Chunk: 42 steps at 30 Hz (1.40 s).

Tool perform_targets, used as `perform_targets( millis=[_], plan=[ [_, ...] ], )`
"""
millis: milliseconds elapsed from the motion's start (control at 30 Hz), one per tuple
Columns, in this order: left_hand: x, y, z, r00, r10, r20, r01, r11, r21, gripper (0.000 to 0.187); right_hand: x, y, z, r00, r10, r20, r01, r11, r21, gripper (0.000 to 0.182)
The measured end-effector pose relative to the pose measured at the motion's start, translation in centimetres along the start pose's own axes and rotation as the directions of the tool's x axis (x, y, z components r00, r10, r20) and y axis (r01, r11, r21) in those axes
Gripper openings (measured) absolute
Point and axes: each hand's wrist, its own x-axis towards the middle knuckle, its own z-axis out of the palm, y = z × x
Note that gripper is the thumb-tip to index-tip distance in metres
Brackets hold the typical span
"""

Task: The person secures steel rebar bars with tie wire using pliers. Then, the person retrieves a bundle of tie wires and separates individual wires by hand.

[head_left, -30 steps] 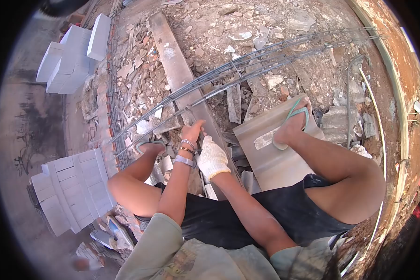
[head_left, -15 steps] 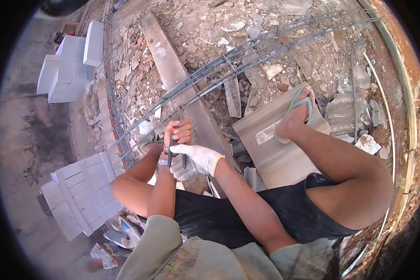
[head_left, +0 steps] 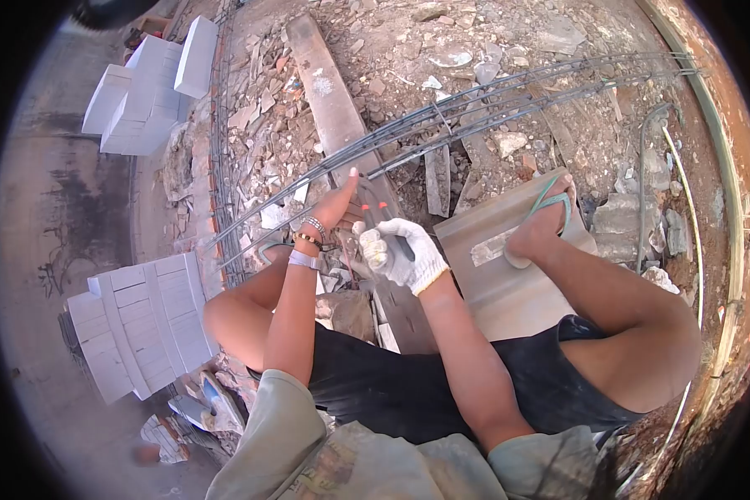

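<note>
Pliers (head_left: 369, 217) have shifted right, out of the left hand (head_left: 338, 208): the gloved right hand (head_left: 402, 254) holds their handles, head jutting ahead near the bars (head_left: 365, 144). The left is just beside; its grip I cannot tell.

From where I stand, an upper stack (head_left: 146, 104) and a lower stack (head_left: 146, 321) of white blocks occupy the grey floor (head_left: 54, 225) at left. Rubble (head_left: 396, 87) covers the central ground. A thin pale pipe (head_left: 684, 179) runs near a timber beam (head_left: 722, 133) at right.
</note>
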Motion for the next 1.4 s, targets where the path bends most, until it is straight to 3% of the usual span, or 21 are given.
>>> perform_targets(
  millis=[33, 100, 167, 200, 267, 333, 400, 433, 467, 500, 533, 567, 600, 633, 700, 933, 1033, 1067, 1200, 1333, 1400],
  plan=[
    [0.7, -0.1, -2.3, 0.996, 0.062, -0.069, -0.047, 0.981, 0.189, 0.041, -0.8, -0.8, 0.7, 0.996, 0.026, 0.085, -0.048, 0.962, 0.269, 0.035],
    [0.9, -0.7, -4.3, 0.91, 0.377, -0.174, -0.217, 0.79, 0.573, 0.046, -0.9, -0.4, 0.8, 0.993, -0.05, -0.106, 0.042, 0.996, -0.072, 0.035],
    [-0.6, -2.6, -4.7, 0.627, 0.773, -0.095, -0.29, 0.345, 0.893, 0.052, -0.2, 1.0, -0.1, 0.989, -0.078, -0.123, 0.036, 0.951, -0.307, 0.033],
    [0.2, -4.2, -5.0, 0.672, 0.74, -0.007, -0.323, 0.302, 0.897, 0.065, 0.2, 1.7, 0.2, 0.961, -0.153, -0.229, 0.019, 0.866, -0.499, 0.029],
    [1.6, -7.7, -4.8, 0.688, 0.726, 0.013, -0.395, 0.359, 0.846, 0.067, 1.4, 3.1, -0.7, 0.809, -0.498, -0.312, -0.206, 0.258, -0.944, 0.021],
    [1.7, -8.5, -4.2, 0.703, 0.711, -0.005, -0.413, 0.413, 0.812, 0.067, 2.2, 3.0, -0.1, 0.758, -0.598, -0.26, -0.343, -0.027, -0.939, 0.021],
    [2.1, -8.8, -3.5, 0.722, 0.687, -0.08, -0.36, 0.473, 0.804, 0.064, 1.8, 2.7, 1.8, 0.764, -0.494, -0.415, -0.335, 0.246, -0.91, 0.02],
    [2.0, -9.2, -3.6, 0.701, 0.708, -0.084, -0.374, 0.467, 0.801, 0.063, 1.8, 2.4, 3.0, 0.85, -0.311, -0.426, -0.101, 0.696, -0.711, 0.024],
    [2.1, -9.5, -3.6, 0.682, 0.726, -0.09, -0.387, 0.463, 0.797, 0.062, 2.2, 0.9, 3.1, 0.981, -0.036, -0.192, -0.008, 0.974, -0.227, 0.031],
    [2.4, -9.5, -3.7, 0.657, 0.746, -0.105, -0.399, 0.463, 0.792, 0.062, 2.3, -0.7, 4.8, 0.998, 0.041, 0.038, -0.051, 0.955, 0.292, 0.037],
    [1.9, -8.9, -3.9, 0.687, 0.719, -0.107, -0.398, 0.496, 0.772, 0.057, 2.0, -1.5, 7.2, 0.997, 0.008, 0.072, -0.048, 0.823, 0.566, 0.044],
    [1.3, -9.5, -3.2, 0.696, 0.706, -0.132, -0.391, 0.527, 0.755, 0.055, 2.5, -1.7, 7.4, 0.994, -0.073, 0.083, 0.022, 0.867, 0.498, 0.043],
    [1.3, -9.4, -3.0, 0.691, 0.706, -0.153, -0.389, 0.542, 0.745, 0.054, 2.8, -2.1, 7.3, 0.971, -0.238, 0.014, 0.237, 0.971, 0.034, 0.04],
    [1.9, -9.1, -3.1, 0.679, 0.713, -0.176, -0.386, 0.55, 0.74, 0.052, 3.3, -2.3, 7.9, 0.912, -0.407, 0.05, 0.386, 0.81, -0.442, 0.037],
    [3.2, -9.5, -3.3, 0.576, 0.787, -0.219, -0.37, 0.49, 0.79, 0.049, 1.1, -4.7, 10.9, 0.922, -0.384, 0.054, 0.341, 0.737, -0.584, 0.037],
    [1.7, -7.9, -2.5, 0.574, 0.776, -0.26, -0.351, 0.52, 0.778, 0.039, -5.5, -3.1, 15.0, 0.687, -0.698, 0.202, 0.428, 0.164, -0.889, 0.057],
    [2.6, -7.0, -2.0, 0.505, 0.838, -0.207, -0.464, 0.466, 0.754, 0.033, -7.1, -2.7, 14.9, 0.531, -0.844, 0.078, 0.361, 0.142, -0.921, 0.06],
    [3.5, -6.9, -1.5, 0.494, 0.852, -0.174, -0.519, 0.45, 0.726, 0.031, -8.3, -2.9, 14.9, 0.67, -0.737, 0.084, 0.454, 0.318, -0.832, 0.063],
    [5.1, -5.6, -1.4, 0.542, 0.837, -0.078, -0.526, 0.41, 0.746, 0.021, -9.3, -2.2, 14.8, 0.723, -0.687, 0.074, 0.582, 0.548, -0.601, 0.063],
    [5.1, -4.5, -2.5, 0.65, 0.756, -0.081, -0.562, 0.549, 0.618, 0.016, -10.8, -3.8, 12.4, 0.634, -0.769, -0.074, 0.248, 0.293, -0.923, 0.057],
    [4.8, -4.3, -2.7, 0.657, 0.751, -0.071, -0.564, 0.552, 0.614, 0.015, -10.5, -4.5, 11.1, 0.673, -0.722, -0.16, -0.09, 0.134, -0.987, 0.054]
  ],
)
